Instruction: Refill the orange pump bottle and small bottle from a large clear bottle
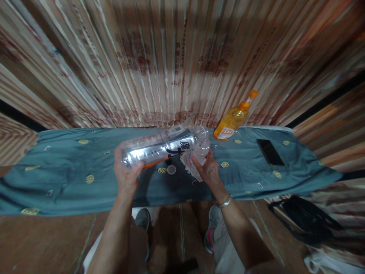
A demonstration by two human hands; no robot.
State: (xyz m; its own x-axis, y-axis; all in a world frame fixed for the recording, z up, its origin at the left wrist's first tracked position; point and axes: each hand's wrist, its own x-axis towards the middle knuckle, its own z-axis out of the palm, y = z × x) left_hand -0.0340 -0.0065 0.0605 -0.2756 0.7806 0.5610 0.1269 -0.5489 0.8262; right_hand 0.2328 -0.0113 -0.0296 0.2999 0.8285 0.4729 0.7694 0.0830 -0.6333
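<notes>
My left hand [127, 171] is closed around the base end of a large plastic bottle [159, 148] with a silver label. The bottle lies tilted almost level above the cloth, its right end meeting a clear plastic container [203, 142]. That container is gripped in my right hand [209, 169], whose wrist wears a silver bracelet. Whether the two pieces touch or one enters the other, I cannot tell. Under my right fingers is a crumpled white tissue [190, 167], held or lying beneath. A small round whitish cap [171, 169] rests on the cloth between my hands.
A green patterned cloth [65, 163] covers the narrow table. At the back stands an orange pump bottle [230, 121], with a dark phone [270, 152] to its right. A striped curtain [171, 68] hangs behind. On the floor at right sits a black bag [308, 219].
</notes>
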